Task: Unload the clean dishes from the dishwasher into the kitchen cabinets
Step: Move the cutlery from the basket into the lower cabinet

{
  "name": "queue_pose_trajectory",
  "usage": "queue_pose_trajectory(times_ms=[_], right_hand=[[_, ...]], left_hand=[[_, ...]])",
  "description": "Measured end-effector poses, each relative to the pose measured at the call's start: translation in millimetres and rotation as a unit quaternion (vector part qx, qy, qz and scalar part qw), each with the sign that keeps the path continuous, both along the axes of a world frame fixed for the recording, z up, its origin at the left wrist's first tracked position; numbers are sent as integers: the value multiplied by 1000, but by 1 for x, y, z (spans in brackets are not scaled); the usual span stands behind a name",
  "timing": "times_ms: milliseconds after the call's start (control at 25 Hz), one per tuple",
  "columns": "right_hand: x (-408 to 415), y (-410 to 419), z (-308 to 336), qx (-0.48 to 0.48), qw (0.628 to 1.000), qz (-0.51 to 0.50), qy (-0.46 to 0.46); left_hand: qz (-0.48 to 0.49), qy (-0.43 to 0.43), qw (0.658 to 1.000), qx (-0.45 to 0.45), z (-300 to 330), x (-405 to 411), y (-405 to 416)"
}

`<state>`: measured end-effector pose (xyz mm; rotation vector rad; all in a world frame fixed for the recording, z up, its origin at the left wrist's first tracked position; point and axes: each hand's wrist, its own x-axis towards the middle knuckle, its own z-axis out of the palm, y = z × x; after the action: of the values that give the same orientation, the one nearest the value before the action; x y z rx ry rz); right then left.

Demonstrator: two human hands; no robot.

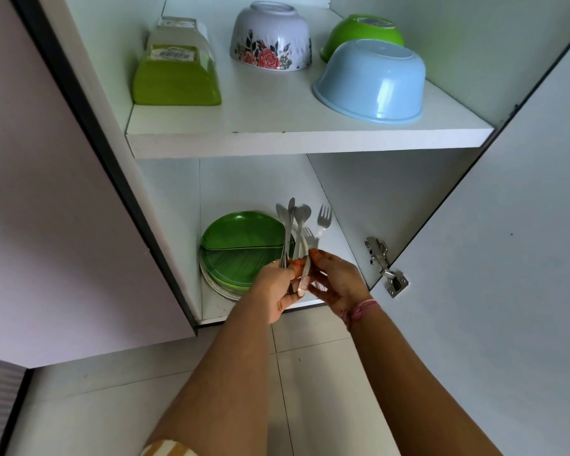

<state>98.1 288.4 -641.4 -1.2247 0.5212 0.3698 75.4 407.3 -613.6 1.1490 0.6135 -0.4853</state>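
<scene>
1. Landmark: we take the stack of green plates [241, 248] on the lower cabinet shelf [334, 248] as our reference for every position below.

2. Left hand [278, 287]: our fingers are curled round a bundle of spoons [292, 225]. The bundle is held upright, bowls up, over the right edge of the plates and at the shelf's front edge.

3. Right hand [338, 281]: our fingertips pinch the stem of a fork [323, 220], just right of the bundle and right of the plates, tines pointing up. A pale-handled utensil [305, 279] sits between the two hands; we cannot tell which hand bears it.

4. Step in hand: we judge that the cutlery is being sorted at the cabinet mouth, the fork being drawn apart from the spoons prior to stowing.

5. Stowed items: above the plates, the upper shelf [277, 139] holds an upturned floral bowl [270, 37], a blue bowl [371, 82], a green bowl [362, 34] behind it, and stacked square containers [176, 70] at the left.

6. Next move: the bare shelf surface right of the plates appears to be the free spot. Laying the cutlery there calls for lowering it flat and clearing the plate rims. No cutlery holder is in view.

7. Caution: a loose hold on the bundle could let spoons slide out and drop.
</scene>
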Motion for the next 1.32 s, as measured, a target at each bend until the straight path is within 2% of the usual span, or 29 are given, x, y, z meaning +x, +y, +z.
queue_pose_trajectory(times_ms=[120,200,320,400,560,960,1320], right_hand=[[18,-17,-7,-53,998,-40,-14],[31,-30,-23,-177,982,-55,-28],[41,-39,-49,-410,911,-1,-48],[40,-37,-59,-466,884,0,-41],[41,-32,-66,-474,880,-13,-33],[46,-30,-72,-509,857,-37,-77],[42,-27,-77,-508,851,23,-128]], left_hand=[[18,-1,1000,7,-4,2,3],[33,0,999,1,-8,3,8],[52,-4,999,-9,-10,5,12],[60,-4,998,-18,-10,4,10],[52,7,998,-18,-13,4,8],[50,9,999,-19,-21,5,17],[39,4,999,-14,-20,3,19]])
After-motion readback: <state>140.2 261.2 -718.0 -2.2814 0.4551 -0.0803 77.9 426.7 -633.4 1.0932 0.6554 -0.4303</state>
